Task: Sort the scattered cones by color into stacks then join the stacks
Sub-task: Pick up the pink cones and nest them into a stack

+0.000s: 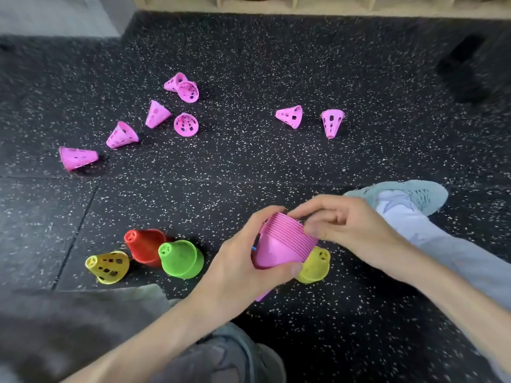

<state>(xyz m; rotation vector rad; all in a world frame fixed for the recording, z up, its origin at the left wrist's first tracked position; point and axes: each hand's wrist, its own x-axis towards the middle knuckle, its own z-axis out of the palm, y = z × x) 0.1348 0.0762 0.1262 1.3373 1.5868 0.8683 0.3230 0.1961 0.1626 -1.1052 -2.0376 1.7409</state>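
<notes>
Taking the pink stack held above the floor as the landmark, the loose pink cones all lie beyond it, away from the person. The farthest to its left is a pink cone on its side. Then comes a tilted one, a cluster of four up and to the left, and last a pair almost straight ahead, slightly right of it.

Nearer than these, on the floor just left of the stack, stand a yellow stack, a red stack and a green stack. Another yellow-green stack sits directly under the stack's right edge.

The left hand curls round the pink stack from below and the left, thumb across its narrow end. The right hand pinches the ribbed rims at the stack's wide upper end. The stack's long axis tilts, with the narrow end toward the person and the wide end up and away.

Judging by this, the pair ahead is the closest loose pink. It lies on the right hand's side, so that hand seems better placed to reach it, while the six cones on the left would call for a longer stretch leftward.
</notes>
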